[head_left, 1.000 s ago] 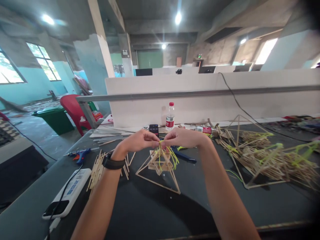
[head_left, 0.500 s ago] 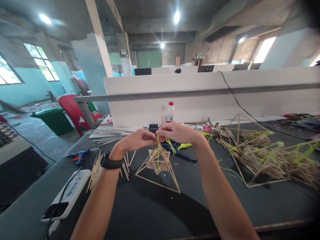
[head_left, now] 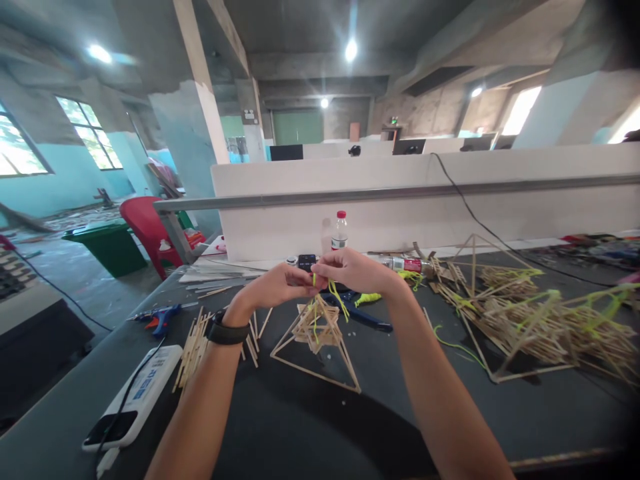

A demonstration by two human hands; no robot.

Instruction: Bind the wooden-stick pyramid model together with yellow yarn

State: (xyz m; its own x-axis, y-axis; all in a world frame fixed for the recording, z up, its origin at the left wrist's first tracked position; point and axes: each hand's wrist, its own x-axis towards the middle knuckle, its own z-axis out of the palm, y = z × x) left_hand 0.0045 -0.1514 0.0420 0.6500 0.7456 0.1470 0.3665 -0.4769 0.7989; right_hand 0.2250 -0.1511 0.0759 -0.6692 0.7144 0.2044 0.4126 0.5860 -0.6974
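A pyramid frame of thin wooden sticks [head_left: 315, 373] stands on the dark table, with a smaller stick structure [head_left: 320, 327] hanging inside it. Yellow-green string [head_left: 341, 300] runs from its top up to my fingers. My left hand [head_left: 290, 281], with a black band on the wrist, is pinched on the string just above the apex. Beside it, my right hand [head_left: 345, 268] pinches the same string, its fingertips close to the left ones. The knot itself, if there is one, is hidden by my fingers.
Loose wooden sticks [head_left: 193, 350], a glue gun [head_left: 161, 320] and a white power strip [head_left: 135, 400] lie on the left. Blue-handled pliers [head_left: 370, 319] and a bottle [head_left: 339, 233] are behind the frame. Another stick pyramid [head_left: 535, 372] and a stick pile [head_left: 545, 327] occupy the right.
Both hands stay at the apex with the string between the fingers, shifting only slightly. The camera has tilted up a little, and the frame stands where it was.
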